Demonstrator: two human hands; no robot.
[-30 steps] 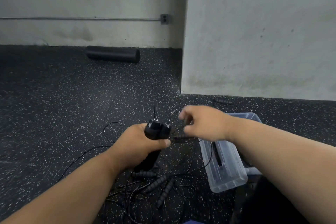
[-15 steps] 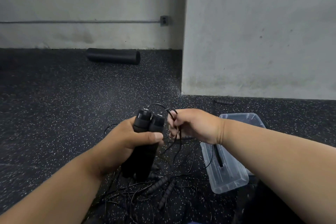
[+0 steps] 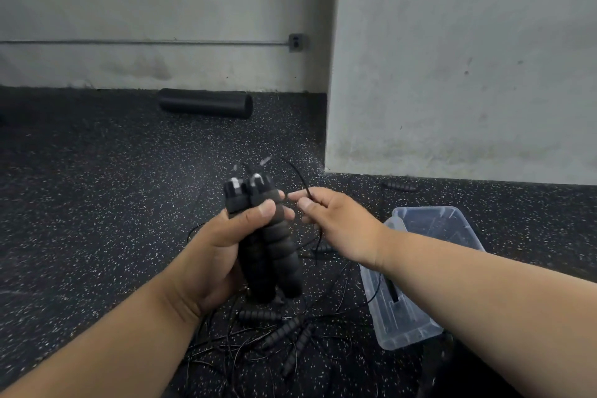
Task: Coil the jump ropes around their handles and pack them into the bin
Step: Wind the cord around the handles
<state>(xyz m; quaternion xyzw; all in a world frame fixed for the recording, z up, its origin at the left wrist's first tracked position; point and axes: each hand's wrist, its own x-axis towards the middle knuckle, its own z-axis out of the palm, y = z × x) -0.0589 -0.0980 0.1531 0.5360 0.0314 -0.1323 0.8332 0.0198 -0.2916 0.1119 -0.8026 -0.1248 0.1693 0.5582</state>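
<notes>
Jump-rope handles [image 3: 263,236] sit gripped in the left hand [image 3: 213,255]; right hand [image 3: 336,223] pinches the cord [image 3: 302,179], mid-coil; next, wrap it round.

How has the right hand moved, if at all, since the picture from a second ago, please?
Yes. The right hand, pinching the cord, has drifted right and slightly down, toward the clear bin on the floor.

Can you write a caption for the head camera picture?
Left hand holds two handles; right hand pinches the cord.
</notes>
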